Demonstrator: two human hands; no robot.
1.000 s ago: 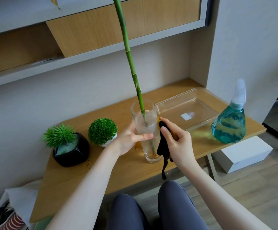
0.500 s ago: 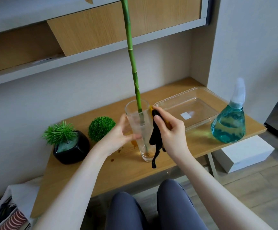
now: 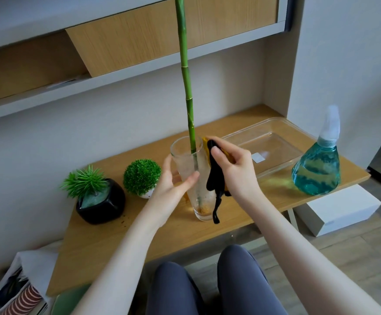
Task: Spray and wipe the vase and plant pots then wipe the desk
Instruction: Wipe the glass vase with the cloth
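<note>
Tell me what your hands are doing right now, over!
Left hand holds the glass vase steady. Right hand presses the black cloth against its side near the rim. Spray bottle stands apart; nothing blocking.

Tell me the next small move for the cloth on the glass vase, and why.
Probably draw the right hand and its black cloth down the glass vase toward the base. The cloth sits near the rim, the left hand steadies the vase, and the wall looks misted, with orange residue low down that the cloth has not reached.
</note>
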